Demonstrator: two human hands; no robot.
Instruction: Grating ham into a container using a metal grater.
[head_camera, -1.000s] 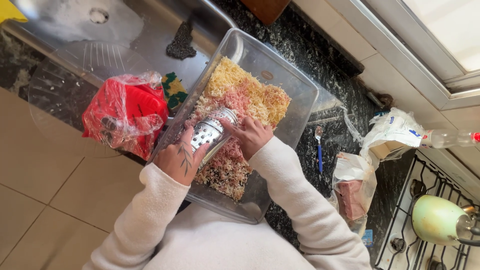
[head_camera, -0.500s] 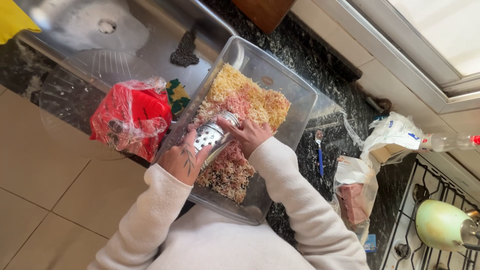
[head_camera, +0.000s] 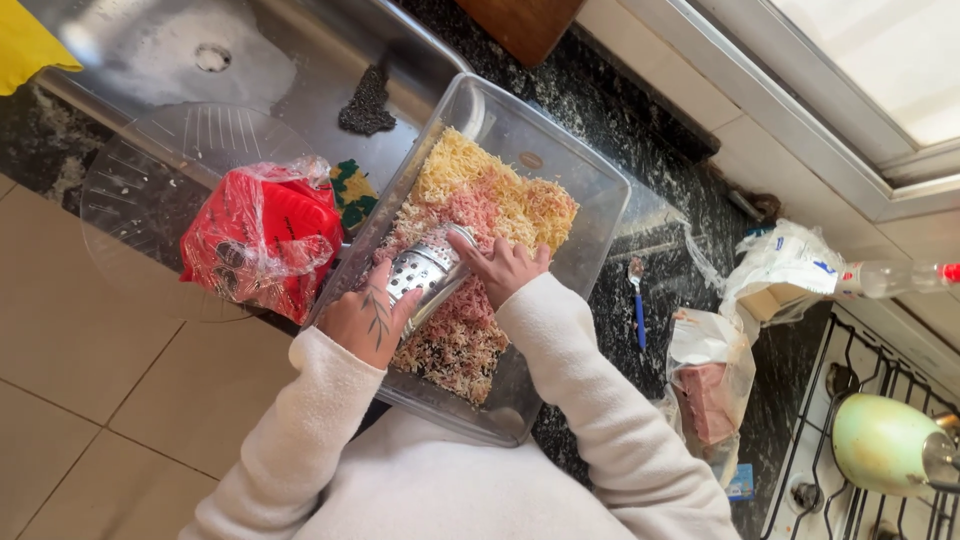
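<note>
In the head view, a metal grater (head_camera: 428, 272) is held tilted over the shredded food in a clear plastic container (head_camera: 590, 180) by the left hand (head_camera: 362, 318), fingers wrapped around it, while the right hand (head_camera: 510, 268) is pressed, fingers together, against its side.

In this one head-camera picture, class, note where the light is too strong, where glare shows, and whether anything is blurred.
Head view: the window at top right is blown out white; glare glints off the metal grater and the steel sink; hands and the clear tub are sharp, with no obvious motion blur.
</note>
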